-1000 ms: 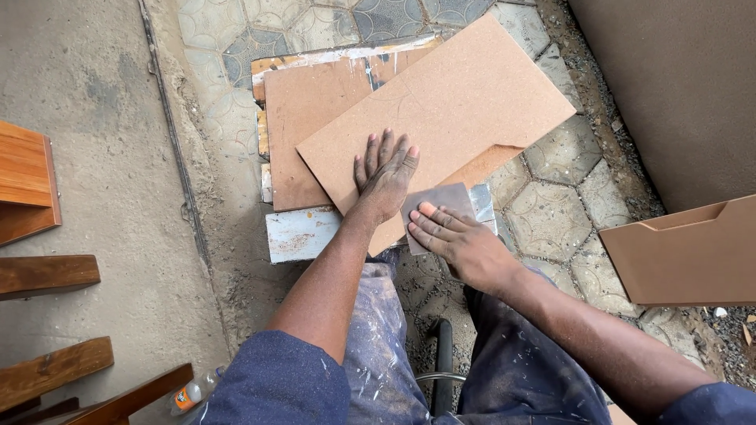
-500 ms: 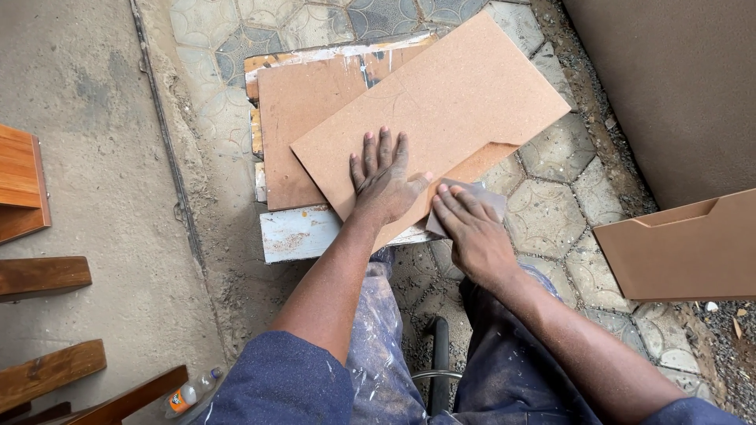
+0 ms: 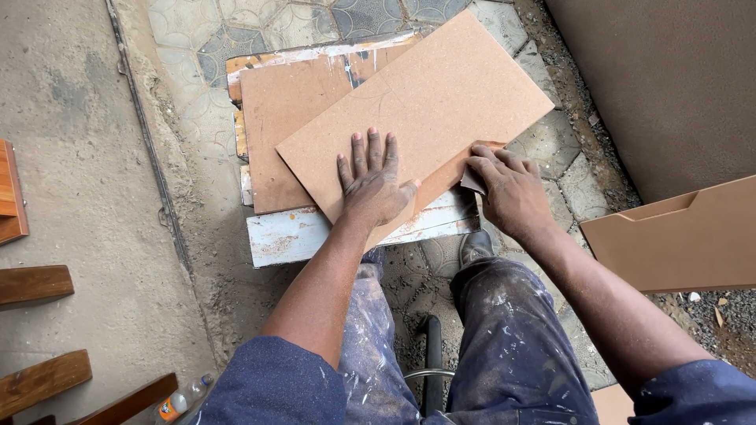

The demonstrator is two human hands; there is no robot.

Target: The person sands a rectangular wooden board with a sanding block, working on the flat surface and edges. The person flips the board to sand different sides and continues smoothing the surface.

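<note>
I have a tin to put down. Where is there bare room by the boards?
Bare concrete lies left of the board stack, before the wood pieces. Crowded under the left hand and right hand.

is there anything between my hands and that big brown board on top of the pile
Nothing visible. The left hand lies flat, palm down, directly on the brown board. The right hand grips the board's lower right edge, with a small grey piece, perhaps sandpaper, under its fingers against that edge.
</note>
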